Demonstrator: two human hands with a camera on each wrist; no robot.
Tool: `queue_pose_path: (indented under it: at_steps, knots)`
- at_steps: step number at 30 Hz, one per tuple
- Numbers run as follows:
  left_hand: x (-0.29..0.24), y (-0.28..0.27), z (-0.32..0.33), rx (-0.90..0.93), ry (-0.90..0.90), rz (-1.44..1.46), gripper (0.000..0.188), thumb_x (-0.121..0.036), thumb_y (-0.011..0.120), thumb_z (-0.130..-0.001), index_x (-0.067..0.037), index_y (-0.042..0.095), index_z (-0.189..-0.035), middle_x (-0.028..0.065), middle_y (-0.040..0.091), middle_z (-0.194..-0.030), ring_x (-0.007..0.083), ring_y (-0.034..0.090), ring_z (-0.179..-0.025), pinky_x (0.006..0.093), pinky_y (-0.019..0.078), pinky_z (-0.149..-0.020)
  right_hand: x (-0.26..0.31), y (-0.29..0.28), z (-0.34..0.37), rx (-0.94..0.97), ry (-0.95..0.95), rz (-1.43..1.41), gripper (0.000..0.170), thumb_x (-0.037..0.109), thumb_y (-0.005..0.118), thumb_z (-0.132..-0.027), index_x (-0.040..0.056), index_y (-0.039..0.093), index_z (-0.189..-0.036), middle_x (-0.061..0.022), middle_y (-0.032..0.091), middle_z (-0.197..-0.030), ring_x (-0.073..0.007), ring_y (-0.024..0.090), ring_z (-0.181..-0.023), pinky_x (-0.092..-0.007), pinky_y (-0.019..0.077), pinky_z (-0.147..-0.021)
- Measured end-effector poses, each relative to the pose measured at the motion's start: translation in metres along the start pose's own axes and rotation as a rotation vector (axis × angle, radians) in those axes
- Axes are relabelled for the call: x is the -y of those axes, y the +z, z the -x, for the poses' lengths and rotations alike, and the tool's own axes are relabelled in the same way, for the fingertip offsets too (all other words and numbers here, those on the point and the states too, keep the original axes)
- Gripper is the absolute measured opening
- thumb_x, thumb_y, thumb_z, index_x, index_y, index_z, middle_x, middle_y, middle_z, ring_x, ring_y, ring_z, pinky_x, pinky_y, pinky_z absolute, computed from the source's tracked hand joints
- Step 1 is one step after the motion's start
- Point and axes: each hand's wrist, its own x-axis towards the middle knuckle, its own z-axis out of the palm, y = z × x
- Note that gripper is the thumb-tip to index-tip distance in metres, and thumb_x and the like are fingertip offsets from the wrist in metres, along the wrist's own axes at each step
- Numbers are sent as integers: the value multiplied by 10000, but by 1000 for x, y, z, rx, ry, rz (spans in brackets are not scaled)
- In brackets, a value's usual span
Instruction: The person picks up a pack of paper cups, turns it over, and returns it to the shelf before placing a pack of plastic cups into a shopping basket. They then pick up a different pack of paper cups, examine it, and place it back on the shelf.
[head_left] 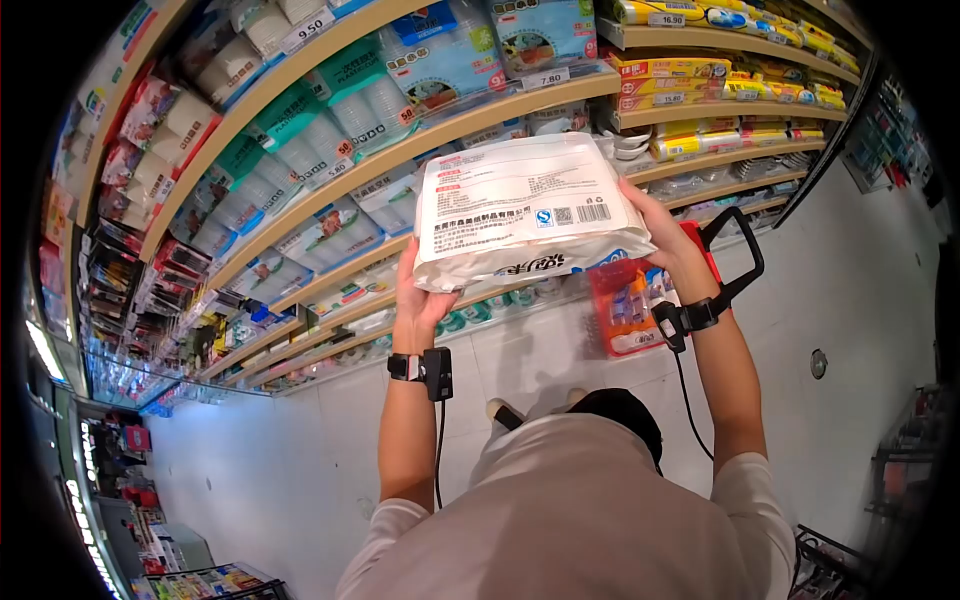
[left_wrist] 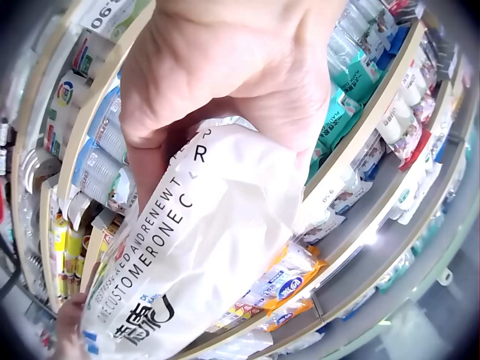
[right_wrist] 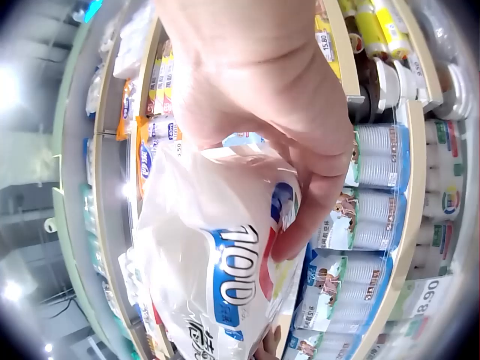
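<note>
"Pack [head_left: 530,205] first: where is it?"

"Held up in mid-air, upper middle of the head view, its broad printed face towards the camera."

"And the hands?"

"Left hand [head_left: 426,287] is curled round the end at left in the frame, right hand [head_left: 662,225] round the end at right. Both wrist views show fingers and thumb spread just enough to grip."

"Heavy?"

"I'd judge it light for its bulk, though its width suits two hands. The wrap [left_wrist: 240,202] looks thin and glossy, creased in places, so probably soft at the surface and a bit slippery."

"Fragile?"

"Hardly brittle, I'd guess, but a hard pinch might dent the contents or split the film. Hold it by both ends, palms against the bulk, rather than by slack wrap at the corners."

"What's beyond?"

"Stocked shelves [head_left: 480,114] arch across the top of the head view. Lower down, right of centre, a red basket [head_left: 606,335] shows, partly hidden, with goods inside."
</note>
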Motion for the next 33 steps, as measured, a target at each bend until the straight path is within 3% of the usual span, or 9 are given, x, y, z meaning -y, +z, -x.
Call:
queue_pose_path:
  at_steps: [2,5,9,14,18,22,26,29,33]
  knots:
    - [-2,-8,-1,35,-7,0,648,-393,613,-910,-14,421,-1400,170,531,-1362,332,526,-1232,503,404,-1065,1,-1,-1,-31,-69,88,448,284,530,-976,-15,477,-1306,-113,603,-1229,-187,624,-1078,-324,518,-919]
    - [1,-29,-3,143,-56,-84,661,-380,674,-870,-25,450,-1381,166,531,-1363,333,522,-1239,495,437,-1040,3,-23,7,-6,32,39,406,260,510,-984,-12,485,-1285,-116,607,-1209,-178,619,-1077,-319,511,-932]
    - [1,-45,-2,267,6,-314,693,-379,696,-856,-4,439,-1380,178,533,-1354,323,545,-1216,482,463,-1025,3,-9,9,0,-14,95,496,265,545,-983,8,387,-1377,-126,561,-1282,-168,587,-1132,-303,496,-956]
    - [7,-40,13,102,-49,-329,976,-620,658,-761,14,352,-1436,170,484,-1409,323,547,-1217,459,491,-996,-5,-6,9,1,-73,225,599,189,624,-941,9,324,-1427,-126,531,-1318,-183,550,-1185,-309,478,-969]
    - [4,-38,31,105,81,-507,966,-495,793,-713,9,370,-1421,158,523,-1371,302,575,-1180,436,495,-995,-12,-8,3,27,-136,263,665,164,680,-899,4,317,-1432,-124,531,-1317,-188,534,-1199,-311,451,-992]
    - [-2,-37,49,150,36,-510,1039,-186,943,-548,13,386,-1402,127,555,-1329,258,590,-1150,393,499,-958,-15,-12,-6,115,-122,321,821,165,791,-798,-1,304,-1437,-107,510,-1353,-191,502,-1229,-313,411,-1029]
    - [-12,-49,66,180,-5,-797,981,-103,919,-527,-5,436,-1375,107,574,-1291,217,572,-1134,372,469,-962,-13,-4,-16,242,-177,422,981,210,889,-682,2,301,-1439,-86,492,-1369,-187,472,-1255,-329,369,-1071]
    - [-14,-28,80,173,-6,-937,955,-106,913,-534,9,445,-1358,102,579,-1268,198,551,-1142,357,449,-982,-16,-5,-21,204,-118,456,1023,223,916,-637,2,315,-1434,-72,483,-1373,-190,445,-1273,-347,331,-1100]
    - [-7,-19,90,95,167,-862,949,-110,881,-584,21,388,-1385,113,569,-1269,206,544,-1153,364,441,-993,-35,-11,-44,163,-56,534,841,222,852,-738,12,387,-1407,-72,546,-1289,-175,548,-1151,-305,471,-956]
